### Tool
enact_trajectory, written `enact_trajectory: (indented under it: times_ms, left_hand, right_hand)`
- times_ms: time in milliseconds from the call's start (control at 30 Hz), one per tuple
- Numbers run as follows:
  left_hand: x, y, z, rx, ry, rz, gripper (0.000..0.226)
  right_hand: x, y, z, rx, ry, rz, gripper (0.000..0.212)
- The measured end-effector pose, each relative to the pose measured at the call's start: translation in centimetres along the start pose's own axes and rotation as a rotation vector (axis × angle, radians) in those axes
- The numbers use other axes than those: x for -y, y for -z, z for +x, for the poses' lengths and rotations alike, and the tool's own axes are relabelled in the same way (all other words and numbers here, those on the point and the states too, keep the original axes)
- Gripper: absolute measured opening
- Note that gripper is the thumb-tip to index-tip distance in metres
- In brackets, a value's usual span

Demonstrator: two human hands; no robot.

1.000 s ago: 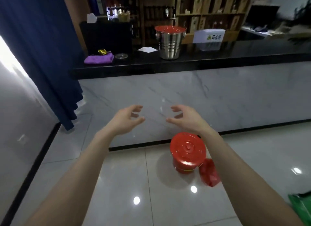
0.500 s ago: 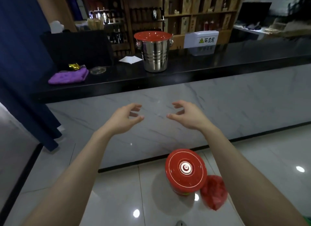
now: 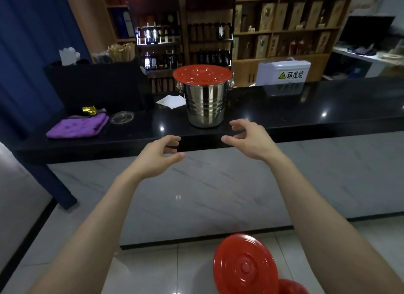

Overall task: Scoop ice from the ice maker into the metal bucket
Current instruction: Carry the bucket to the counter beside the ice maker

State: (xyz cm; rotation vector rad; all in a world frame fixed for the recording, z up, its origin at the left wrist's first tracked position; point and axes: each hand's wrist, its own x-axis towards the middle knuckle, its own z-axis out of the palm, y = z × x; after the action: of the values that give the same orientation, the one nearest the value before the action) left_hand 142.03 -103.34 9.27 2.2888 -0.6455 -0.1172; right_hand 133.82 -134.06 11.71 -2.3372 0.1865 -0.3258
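Got a purple cloth (image 3: 78, 127) and a glass dish (image 3: 122, 117) on the black counter (image 3: 306, 110), at 9 o'clock from the metal bucket (image 3: 205, 103); easy to sweep off when dragging the bucket that way. Reading left hand (image 3: 159, 156) as empty, fingers loosely curled and spread, at the bucket's 7 o'clock, just short of the counter's front edge, touching nothing. Placing the metal bucket upright on the counter near that front edge, at 12 o'clock of the view, capped by a red lid (image 3: 202, 73). No scooping into it with the lid on, so judging lid removal as the pending step. Risk of tipping the tall polished body toward 6 o'clock and off the edge if lifting by the lid alone or pulling off-centre; probably slick steel, so grip both sides. Reading right hand (image 3: 249, 138) as empty too, fingers half curled and wide, at the bucket's 5 o'clock, near its base but apart from it. Seeing no ice maker and no scoop anywhere, so no way to place the ice source. Mind the red-lidded tub (image 3: 246, 269) on the floor at 6 o'clock, under the right forearm: trip or kick hazard when carrying the bucket off with eyes up.
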Motion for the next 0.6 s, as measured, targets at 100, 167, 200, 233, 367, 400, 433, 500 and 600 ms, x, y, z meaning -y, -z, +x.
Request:
enact_trajectory:
  times_ms: [100,167,200,233,367,400,433,500,600]
  left_hand:
    - [-0.4,0.9,3.3,-0.041,-0.024,-0.022,0.057]
    - [-0.8,1.8,5.7,-0.106,-0.062,-0.024,0.054]
    - [-1.0,2.3,6.9,-0.159,-0.082,-0.023,0.052]
    - [-1.2,3.0,8.4,-0.221,-0.105,-0.021,0.050]
    - [-1.4,5.4,13.5,-0.407,-0.180,-0.014,0.041]
    - [-1.4,6.0,14.9,-0.431,-0.191,-0.021,0.040]
    - [-1.4,6.6,16.3,-0.449,-0.203,-0.030,0.039]
    - [-1.4,7.3,18.9,-0.465,-0.223,-0.035,0.042]
    - [-1.4,7.9,22.2,-0.455,-0.237,-0.043,0.046]
  right_hand:
    - [0.1,1.0,3.3,-0.062,0.032,0.013,0.070]
    - [0.4,1.8,5.5,-0.113,0.048,0.029,0.070]
    - [0.6,2.1,6.7,-0.143,0.055,0.040,0.069]
    - [0.8,2.5,8.0,-0.180,0.064,0.053,0.068]
    - [1.8,3.7,12.3,-0.332,0.084,0.087,0.063]
    - [2.1,3.9,13.5,-0.364,0.084,0.076,0.063]
    - [2.4,4.1,14.6,-0.388,0.087,0.061,0.063]
    - [2.7,4.2,16.8,-0.418,0.093,0.040,0.064]
    - [2.7,4.0,19.6,-0.437,0.069,0.047,0.066]
